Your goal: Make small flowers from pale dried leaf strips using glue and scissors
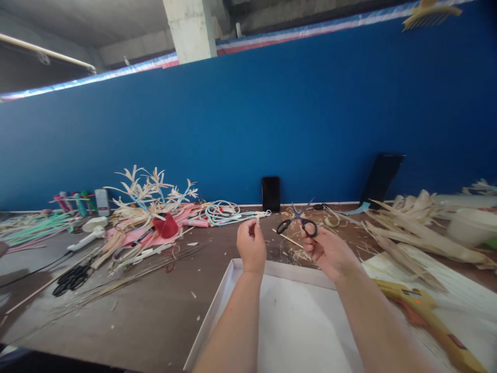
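Note:
My right hand [325,250] holds small black-handled scissors [298,222] by their loops, blades pointing up and away. My left hand [251,245] is raised beside it, fingers curled around something small and pale that I cannot make out. Both hands hover above the far edge of a shallow white tray [217,311] on the brown table. A thin straw stick [287,238] and pale shavings lie on the table between the hands.
Dried straw flowers [149,194], a red thread cone [165,226], large black scissors [72,278], a white glue gun [87,237] and coiled cords [219,211] lie left. A black phone [271,193] leans on the blue wall. Palm leaves [419,233], a white bowl [471,225] and a yellow glue gun [427,316] lie right.

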`<action>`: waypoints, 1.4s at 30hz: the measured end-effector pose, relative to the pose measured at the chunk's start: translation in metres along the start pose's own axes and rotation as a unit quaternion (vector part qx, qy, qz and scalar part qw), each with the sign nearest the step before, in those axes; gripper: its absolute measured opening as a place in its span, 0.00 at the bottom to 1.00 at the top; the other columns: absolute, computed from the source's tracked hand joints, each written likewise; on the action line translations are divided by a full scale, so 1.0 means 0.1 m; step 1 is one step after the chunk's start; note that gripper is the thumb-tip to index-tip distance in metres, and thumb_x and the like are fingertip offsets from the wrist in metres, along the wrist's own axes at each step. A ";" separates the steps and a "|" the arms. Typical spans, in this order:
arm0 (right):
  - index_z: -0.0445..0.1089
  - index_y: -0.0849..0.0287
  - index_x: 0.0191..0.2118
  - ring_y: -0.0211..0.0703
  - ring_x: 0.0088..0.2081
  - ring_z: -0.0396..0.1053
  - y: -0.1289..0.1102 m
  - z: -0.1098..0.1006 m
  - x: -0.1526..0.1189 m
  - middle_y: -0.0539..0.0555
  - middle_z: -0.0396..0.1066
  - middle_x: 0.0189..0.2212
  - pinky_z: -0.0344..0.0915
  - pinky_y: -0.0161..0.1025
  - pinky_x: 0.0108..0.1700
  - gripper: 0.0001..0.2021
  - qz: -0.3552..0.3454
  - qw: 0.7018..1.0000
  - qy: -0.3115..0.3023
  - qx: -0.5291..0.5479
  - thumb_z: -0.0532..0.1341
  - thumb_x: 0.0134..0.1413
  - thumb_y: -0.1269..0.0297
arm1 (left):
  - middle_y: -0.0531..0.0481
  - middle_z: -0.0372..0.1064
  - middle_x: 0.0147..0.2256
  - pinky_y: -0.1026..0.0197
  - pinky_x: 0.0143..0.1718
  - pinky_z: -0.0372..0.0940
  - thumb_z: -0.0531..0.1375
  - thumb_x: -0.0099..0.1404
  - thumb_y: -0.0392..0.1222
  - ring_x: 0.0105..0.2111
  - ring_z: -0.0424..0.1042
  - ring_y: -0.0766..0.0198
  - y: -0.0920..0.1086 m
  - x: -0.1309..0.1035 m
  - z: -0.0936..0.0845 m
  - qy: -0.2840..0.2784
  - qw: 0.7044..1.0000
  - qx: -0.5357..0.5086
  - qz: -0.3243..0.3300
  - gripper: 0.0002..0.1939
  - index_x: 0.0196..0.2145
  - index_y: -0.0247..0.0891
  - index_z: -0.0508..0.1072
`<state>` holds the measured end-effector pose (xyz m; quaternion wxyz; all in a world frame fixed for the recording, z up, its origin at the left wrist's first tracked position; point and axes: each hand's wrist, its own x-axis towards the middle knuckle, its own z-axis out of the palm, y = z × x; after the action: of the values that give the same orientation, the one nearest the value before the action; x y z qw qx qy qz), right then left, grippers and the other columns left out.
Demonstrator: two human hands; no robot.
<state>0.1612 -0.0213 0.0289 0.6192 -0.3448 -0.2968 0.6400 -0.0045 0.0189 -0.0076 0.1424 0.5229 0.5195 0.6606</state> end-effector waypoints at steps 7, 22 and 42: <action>0.72 0.60 0.38 0.27 0.23 0.59 0.03 -0.02 0.03 0.48 0.65 0.26 0.61 0.24 0.22 0.12 0.019 0.997 -0.012 0.074 0.66 0.43 0.69 | 0.47 0.69 0.35 0.60 0.39 0.63 0.53 0.60 0.39 0.36 0.68 0.63 0.00 0.02 -0.03 0.015 1.000 0.010 0.007 0.09 0.37 0.38 0.70; 0.73 0.57 0.41 0.31 0.24 0.54 0.02 0.05 -0.04 0.47 0.59 0.24 0.58 0.30 0.25 0.16 -0.072 0.996 -0.008 -0.051 0.66 0.41 0.64 | 0.46 0.70 0.40 0.54 0.46 0.60 0.52 0.61 0.37 0.42 0.65 0.59 -0.13 0.05 -0.06 -0.129 0.974 0.170 0.077 0.17 0.47 0.44 0.70; 0.72 0.59 0.42 0.31 0.20 0.55 0.11 0.05 0.01 0.46 0.61 0.19 0.54 0.31 0.24 0.21 -0.083 0.980 0.005 -0.183 0.65 0.38 0.58 | 0.41 0.71 0.32 0.38 0.57 0.32 0.63 0.46 0.31 0.48 0.59 0.47 0.07 0.27 0.33 -0.395 0.716 0.450 0.359 0.05 0.21 0.39 0.75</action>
<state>0.1508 -0.0202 0.0228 0.5980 -0.4292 -0.4333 0.5201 0.0149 0.0533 0.0099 -0.1656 0.8857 0.4256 0.0836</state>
